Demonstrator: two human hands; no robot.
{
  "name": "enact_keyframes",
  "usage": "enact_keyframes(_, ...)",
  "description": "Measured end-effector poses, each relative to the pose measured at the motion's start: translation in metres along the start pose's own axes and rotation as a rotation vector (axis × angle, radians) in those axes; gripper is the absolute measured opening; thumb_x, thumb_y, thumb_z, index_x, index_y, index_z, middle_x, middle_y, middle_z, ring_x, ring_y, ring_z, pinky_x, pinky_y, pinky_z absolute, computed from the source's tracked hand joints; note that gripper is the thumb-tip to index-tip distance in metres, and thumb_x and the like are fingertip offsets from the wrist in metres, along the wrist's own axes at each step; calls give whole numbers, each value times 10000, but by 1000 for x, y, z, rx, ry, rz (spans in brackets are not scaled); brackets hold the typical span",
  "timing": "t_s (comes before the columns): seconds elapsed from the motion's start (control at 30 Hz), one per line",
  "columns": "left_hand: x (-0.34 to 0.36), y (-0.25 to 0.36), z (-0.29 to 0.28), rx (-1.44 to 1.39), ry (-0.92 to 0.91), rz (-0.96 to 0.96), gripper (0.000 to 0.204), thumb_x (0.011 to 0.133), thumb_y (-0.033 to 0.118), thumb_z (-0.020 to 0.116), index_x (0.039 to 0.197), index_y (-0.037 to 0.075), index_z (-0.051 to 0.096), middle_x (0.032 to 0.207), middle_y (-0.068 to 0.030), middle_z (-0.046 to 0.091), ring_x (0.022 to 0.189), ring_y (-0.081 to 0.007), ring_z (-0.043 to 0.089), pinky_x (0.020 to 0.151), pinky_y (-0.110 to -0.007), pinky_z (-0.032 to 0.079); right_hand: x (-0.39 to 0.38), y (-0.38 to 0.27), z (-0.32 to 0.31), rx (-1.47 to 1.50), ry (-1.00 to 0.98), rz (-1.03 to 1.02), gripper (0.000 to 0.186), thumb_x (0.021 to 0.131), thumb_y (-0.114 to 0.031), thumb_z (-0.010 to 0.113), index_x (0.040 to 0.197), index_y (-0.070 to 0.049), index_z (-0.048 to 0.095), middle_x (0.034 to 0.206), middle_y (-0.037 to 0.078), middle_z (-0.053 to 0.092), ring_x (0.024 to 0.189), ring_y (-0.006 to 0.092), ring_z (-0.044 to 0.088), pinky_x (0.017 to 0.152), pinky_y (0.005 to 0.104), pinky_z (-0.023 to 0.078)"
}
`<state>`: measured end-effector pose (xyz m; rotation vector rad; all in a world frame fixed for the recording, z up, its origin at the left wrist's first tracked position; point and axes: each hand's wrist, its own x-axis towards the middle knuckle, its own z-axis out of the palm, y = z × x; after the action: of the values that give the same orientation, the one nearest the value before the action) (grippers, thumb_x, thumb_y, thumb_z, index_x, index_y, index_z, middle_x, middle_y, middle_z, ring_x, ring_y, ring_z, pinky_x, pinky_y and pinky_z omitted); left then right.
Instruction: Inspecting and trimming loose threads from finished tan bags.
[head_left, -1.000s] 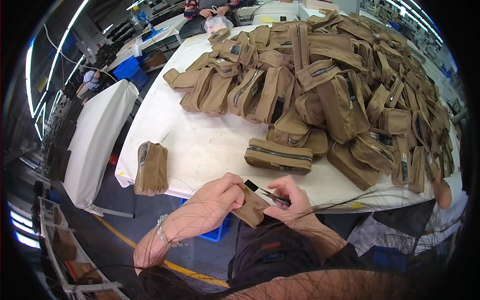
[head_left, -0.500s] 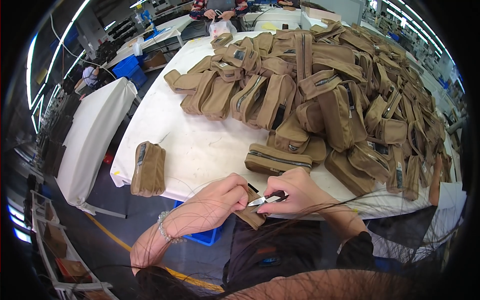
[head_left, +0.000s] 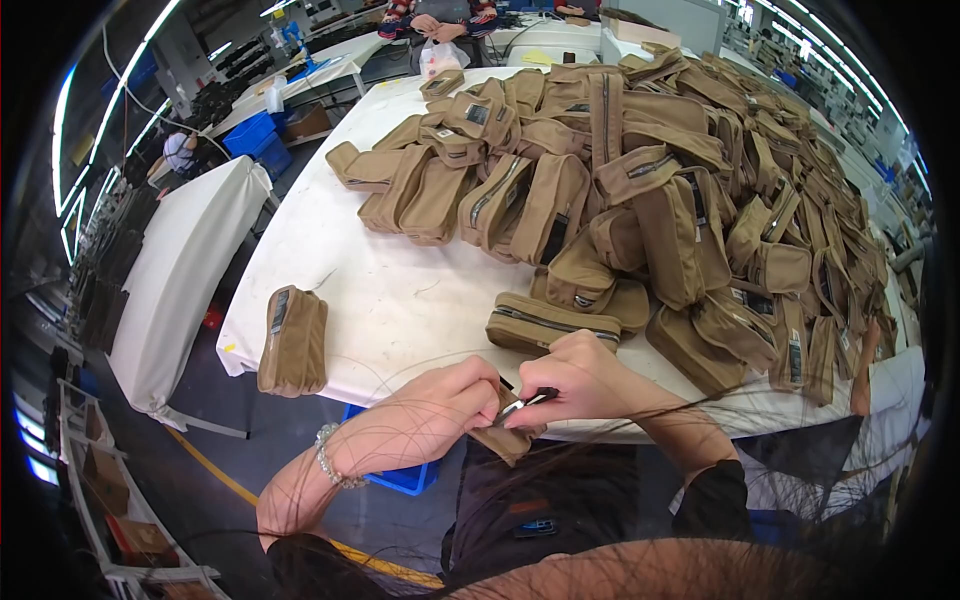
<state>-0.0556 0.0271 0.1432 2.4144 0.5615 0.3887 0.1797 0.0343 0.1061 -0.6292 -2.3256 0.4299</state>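
At the table's near edge my left hand (head_left: 450,402) is closed on a brown fabric pouch (head_left: 508,443), pinching its upper part. My right hand (head_left: 588,380) grips small thread snips (head_left: 541,396) with a dark handle, their metal blades against the pouch beside my left fingers. Much of the pouch is covered by both hands. Just beyond my right hand lies a zipped brown pouch (head_left: 553,324). A single brown pouch (head_left: 294,340) stands apart at the table's left edge.
A big heap of brown zipped pouches (head_left: 655,215) covers the far and right parts of the white-covered table (head_left: 330,255). Another person's hands (head_left: 440,28) are at the far edge, near a plastic bag (head_left: 443,60). A blue crate (head_left: 405,475) sits under the table, and another person's arm (head_left: 866,370) shows at right.
The snips have turned in my right hand, their blades now closer together and nearer my left fingers. My left hand keeps its hold on the pouch. The far person's hands have shifted.
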Motion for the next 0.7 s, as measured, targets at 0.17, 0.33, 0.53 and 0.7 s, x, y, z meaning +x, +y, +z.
enact_keyframes(0.17, 0, -1, 2, -94, -40, -60, 159, 799, 17, 609, 910, 31, 495, 1004, -118, 486, 841, -304, 537, 722, -359, 459, 0, -1, 0, -14, -13, -16, 388, 726, -446, 759, 688, -136, 530, 534, 22, 534, 473, 251, 538, 459, 329, 404)
enact_keyframes(0.33, -3, -5, 7, -106, -15, -52, 151, 800, 24, 610, 900, 33, 497, 1005, -117, 490, 842, -303, 539, 716, -363, 459, 0, -2, 1, -24, -26, -24, 397, 727, -451, 756, 709, -139, 511, 560, 6, 550, 501, 229, 552, 491, 320, 406)
enact_keyframes(0.53, -4, -6, 6, -77, -19, -36, 148, 797, 19, 607, 896, 36, 499, 1002, -115, 488, 848, -298, 539, 722, -361, 459, 2, 0, 4, -24, -50, -36, 413, 721, -464, 756, 718, -142, 497, 581, -13, 562, 512, 216, 564, 502, 321, 415)
enact_keyframes(0.7, -6, -7, 7, -63, -14, -36, 150, 793, 15, 605, 902, 34, 503, 997, -115, 485, 862, -293, 536, 736, -354, 458, 5, 4, 9, 14, 29, -97, 393, 655, -434, 822, 662, -162, 539, 511, -16, 490, 439, 199, 477, 440, 303, 310)
